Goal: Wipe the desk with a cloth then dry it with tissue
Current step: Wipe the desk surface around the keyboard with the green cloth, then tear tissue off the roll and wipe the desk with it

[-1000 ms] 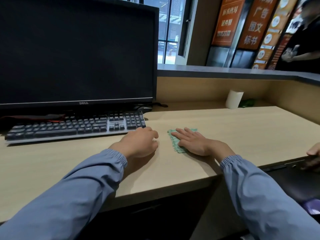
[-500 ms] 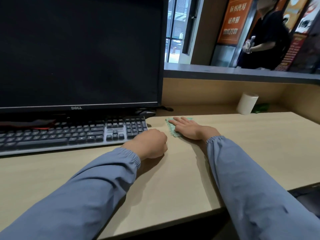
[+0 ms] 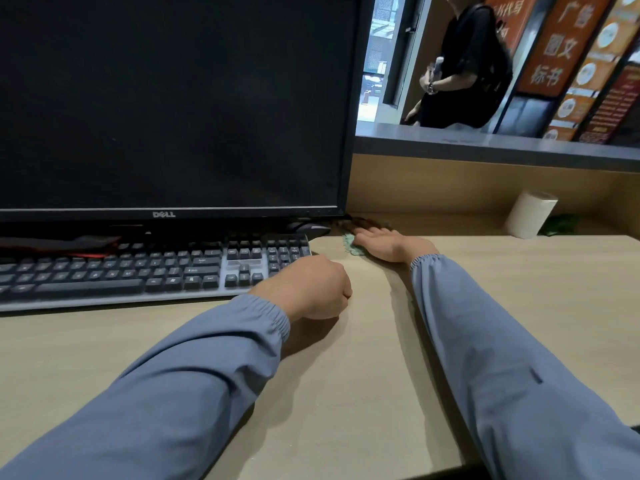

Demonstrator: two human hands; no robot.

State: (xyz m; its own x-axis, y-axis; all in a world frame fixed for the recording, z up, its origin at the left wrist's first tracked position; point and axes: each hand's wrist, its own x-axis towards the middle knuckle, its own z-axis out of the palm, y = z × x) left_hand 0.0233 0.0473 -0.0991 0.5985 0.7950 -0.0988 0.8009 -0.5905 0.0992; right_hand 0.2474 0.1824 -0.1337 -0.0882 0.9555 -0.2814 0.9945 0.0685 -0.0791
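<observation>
A small green cloth (image 3: 350,244) lies on the light wooden desk (image 3: 519,306), near the back beside the monitor's lower right corner. My right hand (image 3: 388,245) presses flat on the cloth with straight fingers, covering most of it. My left hand (image 3: 311,289) rests on the desk as a loose fist just right of the keyboard and holds nothing. A white tissue roll (image 3: 530,213) stands upright at the back right, on the lower ledge against the wooden partition.
A black Dell monitor (image 3: 166,105) and a dark keyboard (image 3: 149,268) fill the left side. A mouse (image 3: 311,227) and cables sit under the monitor's corner. Something green (image 3: 559,225) lies beside the roll. A person in black (image 3: 464,64) stands beyond the counter.
My right hand has slid the cloth away from me, from mid-desk to the back by the monitor's corner. My left hand has stayed fisted beside the keyboard.
</observation>
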